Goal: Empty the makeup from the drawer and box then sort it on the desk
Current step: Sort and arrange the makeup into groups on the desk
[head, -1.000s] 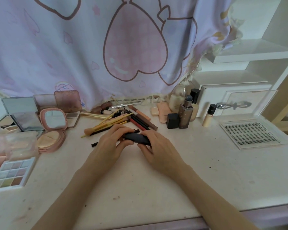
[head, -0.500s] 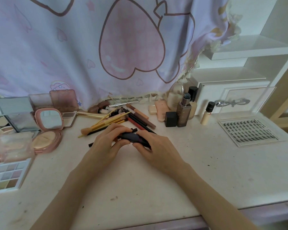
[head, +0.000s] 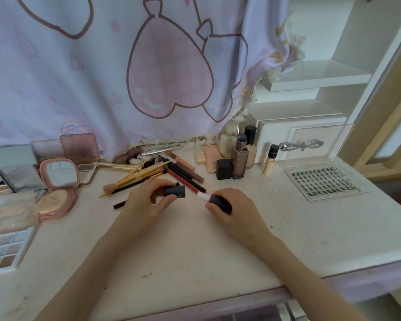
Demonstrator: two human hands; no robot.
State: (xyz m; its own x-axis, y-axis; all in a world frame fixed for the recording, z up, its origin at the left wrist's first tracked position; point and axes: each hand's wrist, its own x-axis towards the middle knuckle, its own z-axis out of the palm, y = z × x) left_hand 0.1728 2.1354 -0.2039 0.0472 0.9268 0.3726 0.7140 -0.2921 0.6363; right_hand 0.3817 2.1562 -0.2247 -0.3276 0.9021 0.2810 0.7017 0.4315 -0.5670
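Lipstick tube (head: 220,202), light and rigid, is gripped at its barrel by the right hand (head: 235,208), its cap (head: 175,191) pinched by the left hand (head: 146,200).

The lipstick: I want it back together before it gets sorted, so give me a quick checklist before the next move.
1. Cap off the lipstick: ok.
2. Left hand grips cap: ok.
3. Right hand grips lipstick: ok.
4. Cap opening faces the pale tip: cannot tell.
5. Pencils behind, out of the gap: ok.
6. Desk bare below the hands: ok.
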